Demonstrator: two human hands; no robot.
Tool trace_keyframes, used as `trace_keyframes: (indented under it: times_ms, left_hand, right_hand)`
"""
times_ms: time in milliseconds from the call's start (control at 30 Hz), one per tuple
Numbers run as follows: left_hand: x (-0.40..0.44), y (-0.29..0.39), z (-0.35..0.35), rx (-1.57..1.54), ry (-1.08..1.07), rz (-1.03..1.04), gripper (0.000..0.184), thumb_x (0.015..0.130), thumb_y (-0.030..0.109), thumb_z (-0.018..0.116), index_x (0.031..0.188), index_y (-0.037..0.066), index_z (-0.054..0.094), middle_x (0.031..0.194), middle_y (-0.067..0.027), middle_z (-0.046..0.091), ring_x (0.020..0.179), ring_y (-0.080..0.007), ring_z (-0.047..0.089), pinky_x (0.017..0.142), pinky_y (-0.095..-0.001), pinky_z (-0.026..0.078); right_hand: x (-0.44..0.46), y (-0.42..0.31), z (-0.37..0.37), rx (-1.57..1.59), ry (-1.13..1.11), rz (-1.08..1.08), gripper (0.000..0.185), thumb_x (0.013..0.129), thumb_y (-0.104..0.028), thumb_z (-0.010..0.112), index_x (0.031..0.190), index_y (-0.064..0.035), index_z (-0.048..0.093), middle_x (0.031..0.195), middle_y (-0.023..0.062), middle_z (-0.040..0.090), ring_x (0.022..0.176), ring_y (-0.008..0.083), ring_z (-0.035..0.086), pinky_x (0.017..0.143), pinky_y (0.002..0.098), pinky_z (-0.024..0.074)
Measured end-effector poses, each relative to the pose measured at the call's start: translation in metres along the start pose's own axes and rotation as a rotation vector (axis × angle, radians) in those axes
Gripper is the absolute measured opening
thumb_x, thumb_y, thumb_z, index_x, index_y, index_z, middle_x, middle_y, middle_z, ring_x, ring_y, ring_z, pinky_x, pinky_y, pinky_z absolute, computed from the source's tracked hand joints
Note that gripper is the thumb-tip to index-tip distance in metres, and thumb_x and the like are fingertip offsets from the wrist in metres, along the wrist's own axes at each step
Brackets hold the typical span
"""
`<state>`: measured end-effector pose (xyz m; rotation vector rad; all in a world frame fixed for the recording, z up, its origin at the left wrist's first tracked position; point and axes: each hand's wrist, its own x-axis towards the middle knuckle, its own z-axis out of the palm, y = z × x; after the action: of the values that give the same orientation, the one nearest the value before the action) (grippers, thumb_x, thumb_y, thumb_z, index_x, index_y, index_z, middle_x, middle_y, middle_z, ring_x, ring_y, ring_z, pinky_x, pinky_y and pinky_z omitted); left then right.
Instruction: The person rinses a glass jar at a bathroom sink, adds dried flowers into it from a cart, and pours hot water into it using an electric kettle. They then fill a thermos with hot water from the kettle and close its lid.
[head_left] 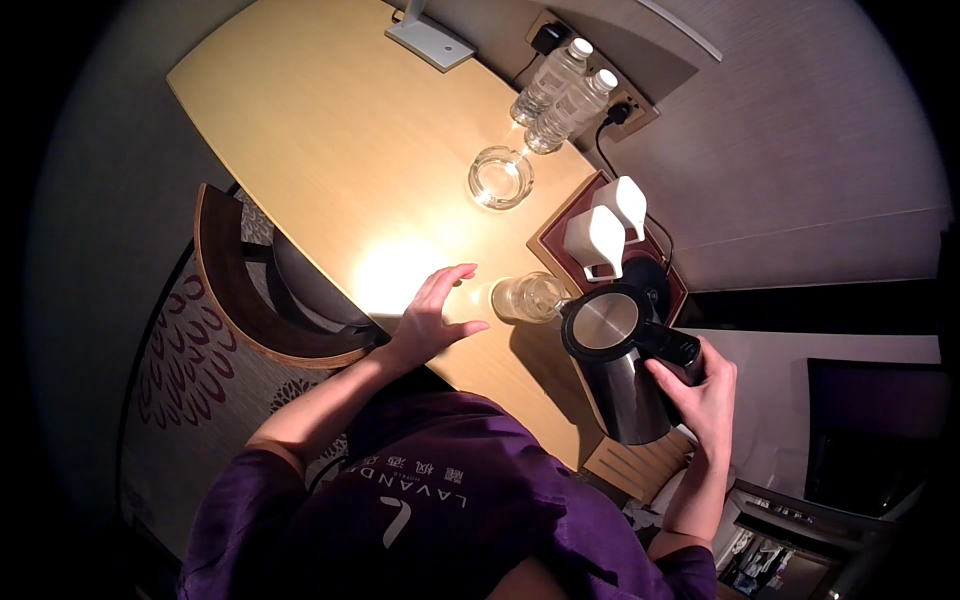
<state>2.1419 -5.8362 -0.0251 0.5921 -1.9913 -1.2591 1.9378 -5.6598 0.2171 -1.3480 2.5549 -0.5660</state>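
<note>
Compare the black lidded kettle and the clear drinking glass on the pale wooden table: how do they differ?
The black lidded kettle is dark and opaque; the clear drinking glass is see-through.
The kettle is the larger; the glass is the smaller.
The right hand grips the kettle by its handle, while the glass stands on the table, with no hand on it.
Both have rounded bodies.
</note>
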Motion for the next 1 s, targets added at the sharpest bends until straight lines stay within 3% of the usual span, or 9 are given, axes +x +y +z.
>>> trace_keyframes:
  times_ms: [200,300,600,700,1000]
  left_hand:
    - [0.004,0.002,0.006,0.015,-0.027,0.008,0.072,0.067,0.027,0.080,0.125,0.002,0.047,0.117,-0.0158,0.055,0.110,-0.0313,0.053,0.095,-0.0384,0.043]
    - [0.006,0.003,0.010,0.045,-0.044,0.047,0.076,0.064,0.018,0.083,0.128,0.001,0.045,0.120,-0.0164,0.054,0.107,-0.0280,0.057,0.094,-0.0366,0.045]
    - [0.015,0.016,0.021,0.033,-0.132,0.058,0.076,0.066,0.019,0.082,0.129,0.001,0.043,0.122,-0.0189,0.051,0.114,-0.0332,0.051,0.097,-0.0393,0.042]
    - [0.019,0.017,0.025,0.038,-0.121,0.096,0.073,0.068,0.026,0.081,0.126,0.001,0.045,0.119,-0.0178,0.053,0.112,-0.0328,0.052,0.095,-0.0384,0.043]
    - [0.027,0.017,0.034,-0.008,-0.150,0.103,0.075,0.068,0.021,0.081,0.129,0.000,0.042,0.125,-0.0180,0.050,0.117,-0.0334,0.049,0.099,-0.0391,0.041]
  right_hand:
    - [0.001,-0.003,-0.001,0.010,-0.006,-0.003,0.033,0.069,-0.020,0.080,0.084,0.0042,0.063,0.065,0.0110,0.064,0.057,0.0157,0.061,0.057,0.0284,0.0473]
    - [0.001,-0.004,0.000,0.018,0.000,-0.001,0.033,0.069,-0.019,0.080,0.085,0.0043,0.064,0.067,0.0115,0.065,0.060,0.0161,0.063,0.059,0.0286,0.0487]
    - [0.001,-0.005,-0.001,0.025,-0.010,0.016,0.035,0.069,-0.020,0.080,0.088,0.0046,0.065,0.070,0.0129,0.067,0.062,0.0179,0.066,0.060,0.0290,0.0499]
    - [0.002,-0.004,0.000,0.024,-0.005,0.002,0.035,0.069,-0.020,0.081,0.088,0.0046,0.064,0.069,0.0128,0.067,0.062,0.0182,0.066,0.059,0.0292,0.0500]
    - [0.003,-0.004,-0.001,0.017,-0.019,0.020,0.037,0.068,-0.020,0.081,0.090,0.0049,0.064,0.070,0.0134,0.067,0.062,0.0196,0.067,0.059,0.0298,0.0504]
